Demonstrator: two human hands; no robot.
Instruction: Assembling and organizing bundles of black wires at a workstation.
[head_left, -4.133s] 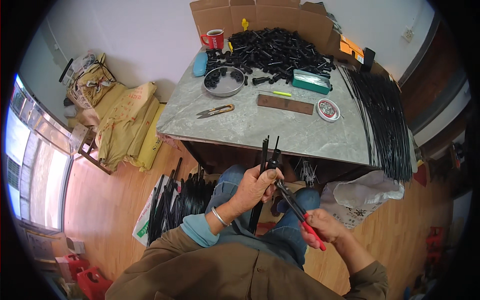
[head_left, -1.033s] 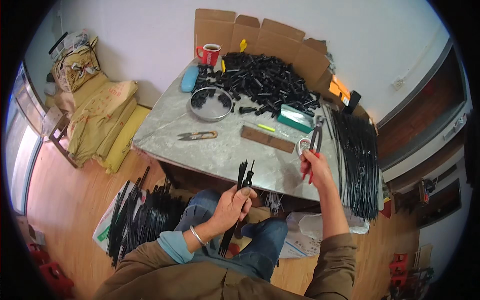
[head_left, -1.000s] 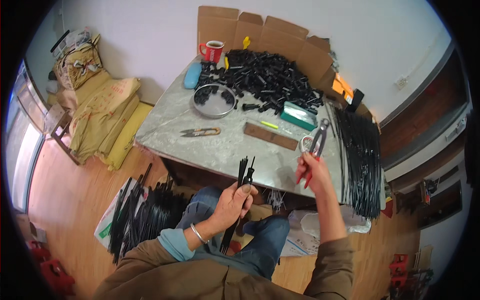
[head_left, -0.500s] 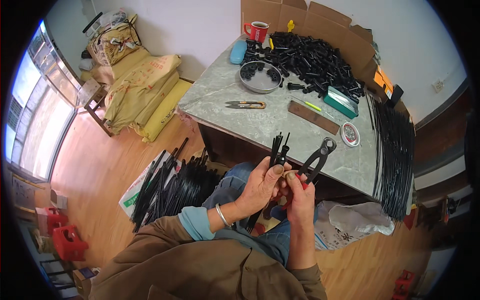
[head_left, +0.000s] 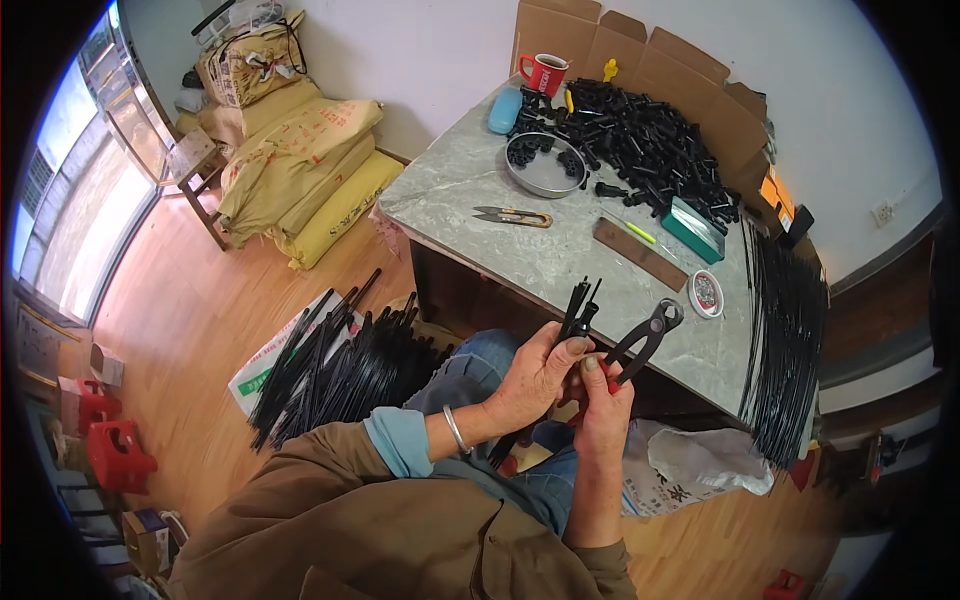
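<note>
In front of the table's near edge, my left hand [head_left: 540,372] is closed around a bundle of thin black rods [head_left: 577,300], one tipped with a wider black plastic fitting [head_left: 586,320]. Close against it, my right hand [head_left: 603,400] grips a pair of pincers [head_left: 648,338] with red handles and a dark metal head, jaws pointing up over the table edge. The thumbs of both hands almost meet by the fitting. Whatever lies between the fingertips is hidden. Lower parts of the rods show below my left hand.
On the grey table [head_left: 440,190] are a heap of black fittings [head_left: 650,140], a round metal bowl [head_left: 545,188], thread snips [head_left: 512,217], a brown bar [head_left: 640,254], a green box [head_left: 692,232], a small white dish [head_left: 706,294] and long black rods [head_left: 785,340]. More rods [head_left: 365,370] lie on the floor at left.
The view has shifted, so the table and sacks sit slightly differently in the picture. My hands keep the same grip on the rods and the pincers.
</note>
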